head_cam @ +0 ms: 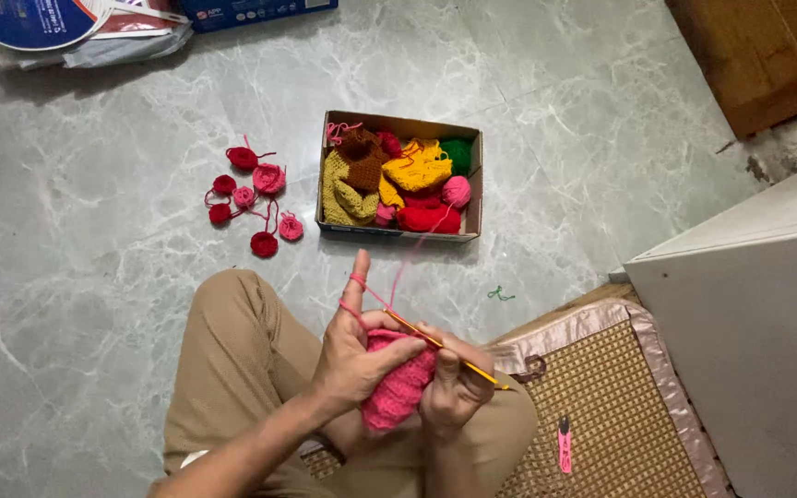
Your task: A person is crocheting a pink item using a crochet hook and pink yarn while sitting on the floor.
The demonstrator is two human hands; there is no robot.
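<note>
My left hand (354, 350) pinches a pink crocheted piece (400, 383), with pink yarn (408, 263) looped over its raised index finger. In my right hand (452, 387) is a yellow crochet hook (445, 349), its tip at the top edge of the pink piece. The yarn strand runs up to a pink ball (457, 190) in a cardboard box (400, 232) filled with yellow, brown, red and green knitted items.
Several small red and pink crocheted rounds (253, 195) lie on the marble floor left of the box. A woven mat (615, 406) with a small pink tool (565, 449) lies at right, beside a white cabinet (758, 323). Bags and a blue box sit at top left.
</note>
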